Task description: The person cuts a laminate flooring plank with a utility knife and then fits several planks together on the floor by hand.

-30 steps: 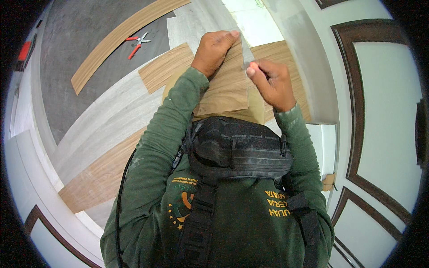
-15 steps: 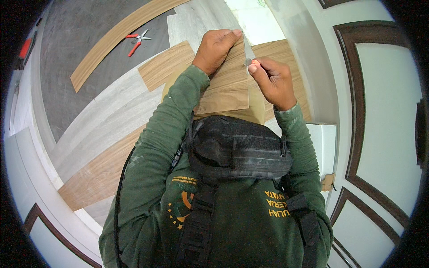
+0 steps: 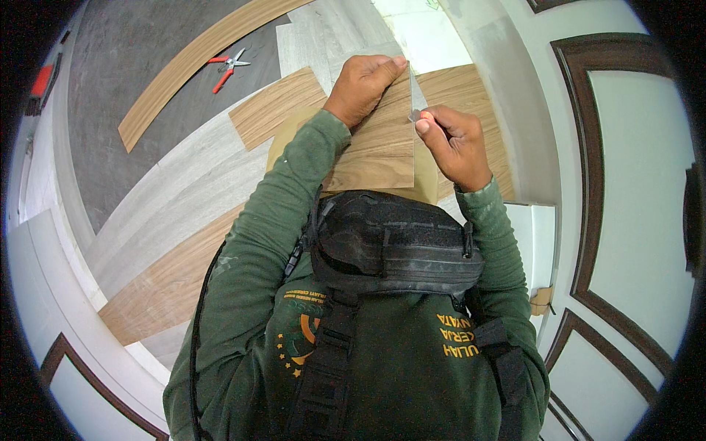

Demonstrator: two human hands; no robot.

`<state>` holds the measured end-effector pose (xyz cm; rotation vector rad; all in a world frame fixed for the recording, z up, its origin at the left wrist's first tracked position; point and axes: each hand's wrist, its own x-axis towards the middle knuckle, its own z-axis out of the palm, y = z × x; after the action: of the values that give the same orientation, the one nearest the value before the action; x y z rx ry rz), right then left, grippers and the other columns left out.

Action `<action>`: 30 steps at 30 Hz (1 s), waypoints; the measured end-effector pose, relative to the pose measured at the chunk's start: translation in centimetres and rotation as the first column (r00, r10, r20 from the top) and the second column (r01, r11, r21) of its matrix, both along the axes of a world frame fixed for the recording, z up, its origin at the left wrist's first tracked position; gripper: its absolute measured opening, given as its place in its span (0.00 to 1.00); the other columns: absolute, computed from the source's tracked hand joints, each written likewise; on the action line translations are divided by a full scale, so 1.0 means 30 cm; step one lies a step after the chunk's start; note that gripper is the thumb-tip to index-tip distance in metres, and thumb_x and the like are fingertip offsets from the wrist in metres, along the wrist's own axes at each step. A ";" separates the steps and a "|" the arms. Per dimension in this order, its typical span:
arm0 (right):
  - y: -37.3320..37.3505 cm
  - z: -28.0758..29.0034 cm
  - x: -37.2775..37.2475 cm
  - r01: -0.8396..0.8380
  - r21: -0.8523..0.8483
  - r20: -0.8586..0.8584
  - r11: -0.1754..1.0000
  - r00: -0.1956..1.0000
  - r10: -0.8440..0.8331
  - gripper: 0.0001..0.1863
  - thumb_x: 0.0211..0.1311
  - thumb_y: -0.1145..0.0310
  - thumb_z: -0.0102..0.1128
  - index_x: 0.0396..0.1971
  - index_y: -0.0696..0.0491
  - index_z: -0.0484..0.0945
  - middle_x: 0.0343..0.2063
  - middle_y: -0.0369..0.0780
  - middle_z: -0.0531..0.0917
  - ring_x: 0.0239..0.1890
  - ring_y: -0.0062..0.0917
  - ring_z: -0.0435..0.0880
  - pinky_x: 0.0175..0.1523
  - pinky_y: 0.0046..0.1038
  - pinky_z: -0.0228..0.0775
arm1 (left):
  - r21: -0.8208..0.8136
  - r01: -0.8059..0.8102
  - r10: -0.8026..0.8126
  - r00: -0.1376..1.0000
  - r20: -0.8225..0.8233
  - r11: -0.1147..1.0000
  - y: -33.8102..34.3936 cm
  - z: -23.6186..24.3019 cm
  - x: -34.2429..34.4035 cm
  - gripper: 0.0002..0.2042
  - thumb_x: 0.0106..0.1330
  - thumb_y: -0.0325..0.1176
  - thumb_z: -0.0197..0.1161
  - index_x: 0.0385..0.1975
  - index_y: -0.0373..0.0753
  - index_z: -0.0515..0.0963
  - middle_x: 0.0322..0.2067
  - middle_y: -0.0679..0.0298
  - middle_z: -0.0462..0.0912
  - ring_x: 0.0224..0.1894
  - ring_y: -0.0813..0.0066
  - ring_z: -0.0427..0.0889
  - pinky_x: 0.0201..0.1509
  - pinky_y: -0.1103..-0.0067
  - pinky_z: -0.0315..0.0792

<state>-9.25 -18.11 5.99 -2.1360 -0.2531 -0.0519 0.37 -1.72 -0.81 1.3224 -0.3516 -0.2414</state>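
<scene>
My left hand [image 3: 364, 88] grips a short wood-look plank piece [image 3: 371, 158] near its top, thumb at the far right corner. My right hand [image 3: 452, 147] is pinched on a small grey and orange tool [image 3: 415, 115], mostly hidden by the fingers, which touches the right edge of that piece. Beneath the piece shows a yellowish sheet [image 3: 426, 187], above the black pouch [image 3: 390, 242] worn at my front.
Red-handled snips [image 3: 229, 70] lie on dark flooring [image 3: 147, 59] at upper left, beside a long loose plank [image 3: 176, 70]. Grey planks [image 3: 169, 191] and oak-coloured ones surround my hands. A white panel [image 3: 430, 37] lies beyond. Panelled white doors or walls [image 3: 640, 184] border the sides.
Both hands and the plank piece have shifted slightly right and lower in view since half a second ago. The small tool stays at the piece's right edge.
</scene>
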 end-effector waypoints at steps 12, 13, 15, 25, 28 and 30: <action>0.012 -0.014 -0.007 0.025 0.060 0.035 0.998 0.999 -0.027 0.10 0.61 0.67 0.64 0.27 0.59 0.81 0.15 0.36 0.75 0.19 0.15 0.70 0.24 0.23 0.61 | 0.044 -0.013 0.013 1.000 -0.010 0.999 0.005 -0.017 0.037 0.21 0.71 0.45 0.57 0.26 0.30 0.81 0.19 0.65 0.79 0.23 0.80 0.73 0.29 0.78 0.69; 0.010 -0.016 0.009 0.054 0.040 0.034 0.998 0.998 -0.055 0.10 0.61 0.67 0.64 0.27 0.60 0.81 0.15 0.37 0.75 0.19 0.15 0.70 0.24 0.23 0.61 | 0.059 -0.017 0.015 1.000 0.019 0.998 -0.001 -0.028 0.037 0.21 0.71 0.45 0.57 0.26 0.30 0.81 0.19 0.65 0.79 0.22 0.80 0.73 0.29 0.78 0.69; -0.002 -0.018 0.037 0.057 0.010 0.031 0.998 0.998 -0.058 0.11 0.61 0.67 0.64 0.27 0.60 0.81 0.15 0.37 0.76 0.19 0.15 0.70 0.24 0.23 0.62 | 0.076 -0.014 0.011 0.999 0.033 0.997 -0.005 -0.031 0.036 0.21 0.71 0.45 0.57 0.26 0.30 0.81 0.19 0.64 0.79 0.22 0.79 0.73 0.29 0.78 0.70; -0.009 -0.013 0.025 0.011 0.013 0.016 1.000 1.000 -0.012 0.11 0.62 0.66 0.64 0.28 0.60 0.82 0.16 0.38 0.77 0.19 0.16 0.71 0.24 0.23 0.62 | 0.068 0.002 -0.001 1.000 -0.015 0.998 -0.006 -0.033 0.037 0.22 0.70 0.45 0.58 0.23 0.30 0.79 0.16 0.66 0.74 0.21 0.80 0.68 0.27 0.76 0.67; -0.008 -0.011 0.009 0.007 -0.006 -0.004 1.000 1.000 -0.007 0.11 0.61 0.66 0.64 0.27 0.60 0.81 0.15 0.38 0.76 0.19 0.16 0.70 0.24 0.24 0.61 | 0.073 0.010 -0.010 1.000 -0.004 0.997 -0.004 -0.037 0.037 0.22 0.70 0.45 0.58 0.22 0.30 0.79 0.15 0.68 0.73 0.21 0.80 0.67 0.27 0.76 0.66; -0.012 -0.011 0.006 -0.009 0.000 -0.017 1.000 1.000 0.009 0.11 0.61 0.66 0.63 0.27 0.60 0.81 0.15 0.38 0.76 0.18 0.16 0.70 0.24 0.24 0.61 | 0.068 0.013 -0.013 1.000 0.002 0.998 -0.005 -0.037 0.037 0.22 0.70 0.45 0.58 0.22 0.30 0.79 0.15 0.68 0.72 0.21 0.81 0.67 0.27 0.76 0.66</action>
<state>-9.09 -18.46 5.67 -2.1340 -0.2531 -0.0285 1.49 -1.88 -1.93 1.3884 -0.3563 -0.2645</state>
